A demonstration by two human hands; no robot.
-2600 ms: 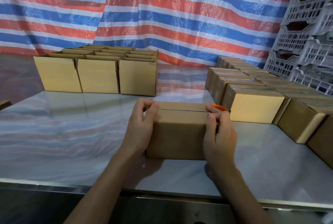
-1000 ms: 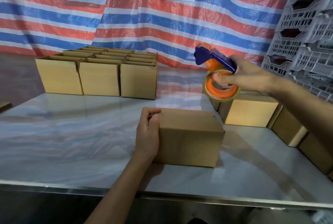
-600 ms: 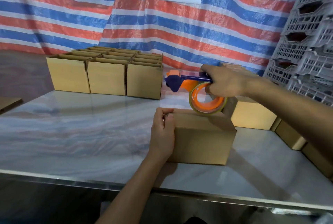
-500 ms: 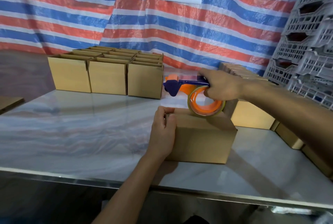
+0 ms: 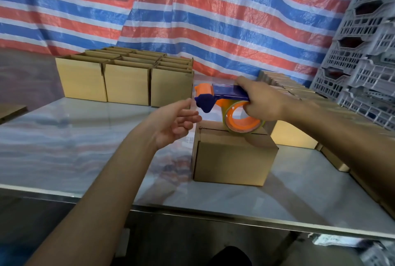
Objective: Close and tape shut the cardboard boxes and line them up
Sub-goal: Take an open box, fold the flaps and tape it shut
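Observation:
A closed cardboard box point(image 5: 230, 158) stands near the front of the steel table point(image 5: 64, 141), its top seam showing. My right hand point(image 5: 263, 103) grips an orange and blue tape dispenser point(image 5: 222, 99), whose tape roll point(image 5: 241, 122) rests on the box's top. My left hand point(image 5: 173, 122) hovers just left of the box, fingers relaxed, reaching toward the dispenser's blue nose and touching nothing that I can see.
Several open boxes point(image 5: 126, 82) stand in rows at the back left. Closed boxes point(image 5: 292, 135) line the right side of the table. Grey plastic crates point(image 5: 367, 56) are stacked at the far right. A striped tarp point(image 5: 85, 9) hangs behind.
My left hand has let go of the box's left end and lifted toward the dispenser. My right hand has brought the dispenser down onto the box top.

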